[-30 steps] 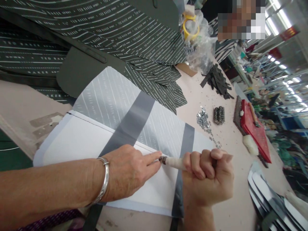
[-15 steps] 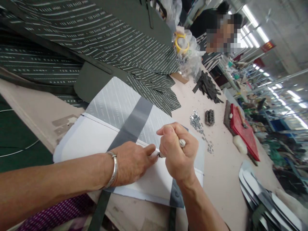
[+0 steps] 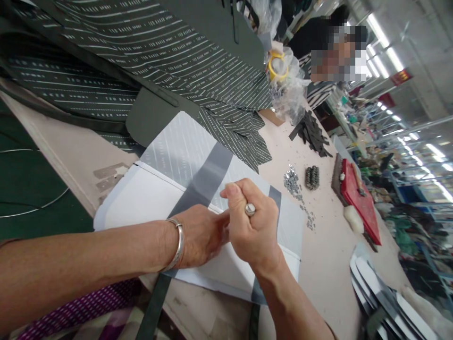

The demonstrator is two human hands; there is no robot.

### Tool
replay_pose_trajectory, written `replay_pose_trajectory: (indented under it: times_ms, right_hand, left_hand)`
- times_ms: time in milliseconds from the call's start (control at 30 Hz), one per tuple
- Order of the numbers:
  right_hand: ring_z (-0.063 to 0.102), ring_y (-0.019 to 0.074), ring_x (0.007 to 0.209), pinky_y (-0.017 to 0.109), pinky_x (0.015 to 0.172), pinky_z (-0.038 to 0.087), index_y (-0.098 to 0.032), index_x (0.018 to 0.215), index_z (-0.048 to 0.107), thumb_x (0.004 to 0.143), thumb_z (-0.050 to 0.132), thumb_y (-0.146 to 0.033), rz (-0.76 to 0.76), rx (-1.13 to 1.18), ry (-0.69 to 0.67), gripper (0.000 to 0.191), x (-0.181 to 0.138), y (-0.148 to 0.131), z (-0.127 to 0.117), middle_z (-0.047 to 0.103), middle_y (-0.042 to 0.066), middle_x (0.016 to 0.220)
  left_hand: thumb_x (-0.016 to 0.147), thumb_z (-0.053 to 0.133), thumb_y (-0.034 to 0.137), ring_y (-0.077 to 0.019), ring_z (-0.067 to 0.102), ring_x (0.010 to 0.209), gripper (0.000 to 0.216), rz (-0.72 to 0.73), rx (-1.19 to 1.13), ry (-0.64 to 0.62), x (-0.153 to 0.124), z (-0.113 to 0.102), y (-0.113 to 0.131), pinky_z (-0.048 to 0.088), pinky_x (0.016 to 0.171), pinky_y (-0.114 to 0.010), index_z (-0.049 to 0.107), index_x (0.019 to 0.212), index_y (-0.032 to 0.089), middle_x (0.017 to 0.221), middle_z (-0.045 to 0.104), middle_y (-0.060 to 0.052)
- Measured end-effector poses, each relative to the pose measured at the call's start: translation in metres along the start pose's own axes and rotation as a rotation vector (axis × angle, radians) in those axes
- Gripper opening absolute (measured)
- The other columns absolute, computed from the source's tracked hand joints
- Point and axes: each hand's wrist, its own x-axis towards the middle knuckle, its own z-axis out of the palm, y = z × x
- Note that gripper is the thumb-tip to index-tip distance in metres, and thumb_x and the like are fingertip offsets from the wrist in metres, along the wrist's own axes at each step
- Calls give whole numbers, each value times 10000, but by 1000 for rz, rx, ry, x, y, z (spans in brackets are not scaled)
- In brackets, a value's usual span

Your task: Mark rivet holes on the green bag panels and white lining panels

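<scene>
My right hand (image 3: 253, 226) is closed in a fist round a small punch tool (image 3: 250, 209), whose round metal end shows between the fingers. The tool stands nearly upright on a white and grey panel (image 3: 141, 198) crossed by two grey strips. My left hand (image 3: 201, 236), with a silver bangle at the wrist, lies on the panel beside the tool, its fingers pressed down and partly hidden behind the right hand. The tool's tip is hidden.
Dark striped fabric pieces (image 3: 159, 52) are piled at the back. On the beige table (image 3: 329, 264) lie small metal bits (image 3: 292, 179), a dark stack of rings (image 3: 312, 177), black strips (image 3: 311, 132), a red block (image 3: 357, 198) and a plastic bag (image 3: 286, 89). Another person sits behind. More panels (image 3: 385, 297) lie right.
My right hand has turned the tool from lying flat to standing upright and has shifted left over the spot by my left fingers. The view has swung slightly.
</scene>
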Motion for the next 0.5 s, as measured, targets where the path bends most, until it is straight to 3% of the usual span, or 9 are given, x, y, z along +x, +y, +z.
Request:
replay_pose_trajectory:
  times_ms: [67,167,267,367,433,500]
  right_hand:
    - [516,78,488,212,482,398,-183,765,616,942,507,-245,52,77,58,217,-3,5,-6,573,-36,601]
    - [381,64,367,190,365,307,-183,756,607,946,522,-328,208,342,180,254,-4,12,-21,434,-80,473]
    - [244,44,301,167,312,238,-186,753,594,932,545,-348,157,564,298,246,-6,17,-32,301,-124,414]
    - [212,41,300,165,313,239,-194,717,553,908,568,-340,72,652,429,241,-13,21,-30,252,-136,422]
    - [221,43,321,165,326,237,-198,711,527,912,566,-345,144,657,469,252,-17,25,-25,255,-131,446]
    - [243,48,343,169,343,234,-195,737,535,921,557,-376,265,590,393,259,-24,26,-27,274,-124,456]
  left_hand:
    - [807,575,175,-233,678,623,242,19,58,-20,0,-5,2,429,443,-315,621,1041,221,956,706,-43]
    - [795,575,172,-212,652,622,233,5,98,12,0,-13,4,441,443,-316,602,1026,192,981,653,-54]
    - [793,564,157,-208,637,641,185,-24,72,34,0,-15,4,481,486,-327,566,976,179,931,625,-45]
    - [804,538,141,-205,629,653,143,-29,50,52,0,-12,3,491,511,-328,546,942,179,901,617,-39]
    - [810,529,141,-201,620,650,118,-30,60,68,1,-11,2,481,516,-324,547,922,176,883,616,-41]
    - [820,516,150,-199,609,636,109,-31,72,66,1,-11,3,462,513,-324,557,919,173,876,620,-46]
